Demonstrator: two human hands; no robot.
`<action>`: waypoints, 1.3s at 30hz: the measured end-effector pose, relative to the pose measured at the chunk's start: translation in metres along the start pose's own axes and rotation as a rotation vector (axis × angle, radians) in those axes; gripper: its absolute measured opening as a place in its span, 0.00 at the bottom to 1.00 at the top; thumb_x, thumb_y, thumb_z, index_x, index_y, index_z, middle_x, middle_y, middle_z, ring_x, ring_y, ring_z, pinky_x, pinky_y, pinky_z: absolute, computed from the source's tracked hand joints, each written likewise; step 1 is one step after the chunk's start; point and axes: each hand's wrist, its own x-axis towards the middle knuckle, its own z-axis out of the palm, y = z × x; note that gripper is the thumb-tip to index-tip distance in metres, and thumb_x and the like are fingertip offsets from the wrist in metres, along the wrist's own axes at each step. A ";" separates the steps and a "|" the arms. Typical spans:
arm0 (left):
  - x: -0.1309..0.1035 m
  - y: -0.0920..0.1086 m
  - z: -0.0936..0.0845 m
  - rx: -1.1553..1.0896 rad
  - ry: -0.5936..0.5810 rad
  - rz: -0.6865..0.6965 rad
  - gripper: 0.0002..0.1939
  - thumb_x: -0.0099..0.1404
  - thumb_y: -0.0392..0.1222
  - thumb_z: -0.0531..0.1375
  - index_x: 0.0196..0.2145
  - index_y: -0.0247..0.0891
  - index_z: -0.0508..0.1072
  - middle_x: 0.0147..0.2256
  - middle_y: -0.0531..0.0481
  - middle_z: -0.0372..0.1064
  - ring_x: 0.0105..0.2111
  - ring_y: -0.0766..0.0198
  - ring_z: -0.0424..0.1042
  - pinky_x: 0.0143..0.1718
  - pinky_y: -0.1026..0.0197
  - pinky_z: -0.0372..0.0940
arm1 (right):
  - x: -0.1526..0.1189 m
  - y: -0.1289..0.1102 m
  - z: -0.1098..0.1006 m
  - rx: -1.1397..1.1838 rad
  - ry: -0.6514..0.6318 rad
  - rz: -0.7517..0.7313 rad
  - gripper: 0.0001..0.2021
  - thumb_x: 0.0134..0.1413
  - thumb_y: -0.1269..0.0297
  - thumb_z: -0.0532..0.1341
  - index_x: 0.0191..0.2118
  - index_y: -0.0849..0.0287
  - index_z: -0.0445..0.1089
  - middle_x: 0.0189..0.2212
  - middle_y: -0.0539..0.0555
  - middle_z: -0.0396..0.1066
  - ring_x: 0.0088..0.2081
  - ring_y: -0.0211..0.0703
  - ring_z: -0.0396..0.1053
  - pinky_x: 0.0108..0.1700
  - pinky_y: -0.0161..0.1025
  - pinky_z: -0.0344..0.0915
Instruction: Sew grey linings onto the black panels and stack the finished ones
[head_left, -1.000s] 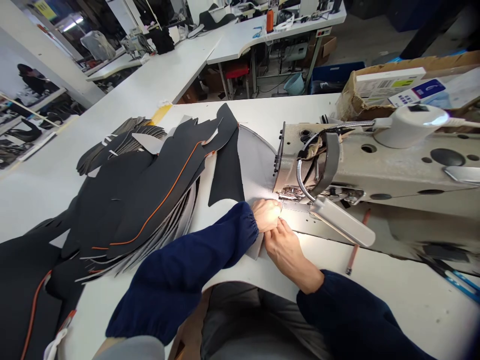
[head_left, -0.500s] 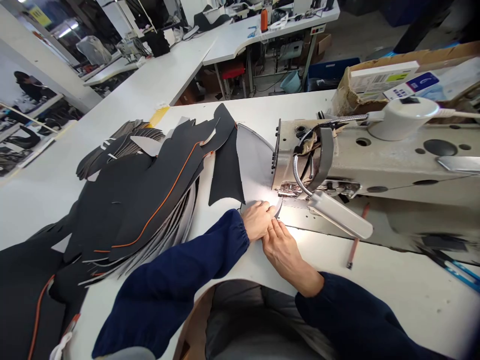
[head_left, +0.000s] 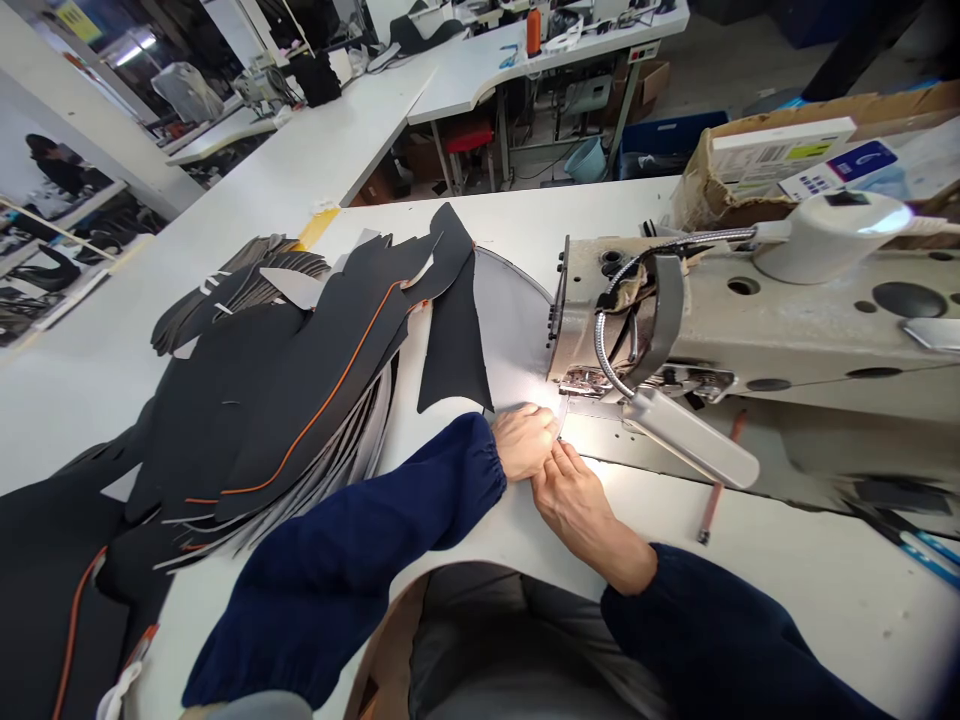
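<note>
Where the grey panel (head_left: 511, 315) reaches the sewing machine (head_left: 817, 320), back from the curved front edge of the counter (head_left: 795, 575), our left hand (head_left: 526, 440) rests on it, fingers curled; our right hand (head_left: 574, 492) bunches its fingers alongside, and we cannot tell whether either pinches. Dark pieces (head_left: 270, 365) pile leftward; a cardboard box (head_left: 699, 182) sits by the far edge.

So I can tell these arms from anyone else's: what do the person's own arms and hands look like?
The left sleeve is navy, loose and puffy, gathered at the cuff; the right sleeve looks darker navy and also loose. The left hand and right hand are bare, without gloves.
</note>
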 end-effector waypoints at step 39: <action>-0.009 -0.007 0.022 0.069 0.162 0.069 0.16 0.65 0.29 0.47 0.46 0.31 0.68 0.44 0.41 0.67 0.44 0.55 0.63 0.44 0.55 0.62 | -0.026 0.029 -0.011 0.294 0.138 0.196 0.11 0.60 0.76 0.53 0.45 0.65 0.69 0.43 0.59 0.75 0.46 0.43 0.70 0.57 0.47 0.59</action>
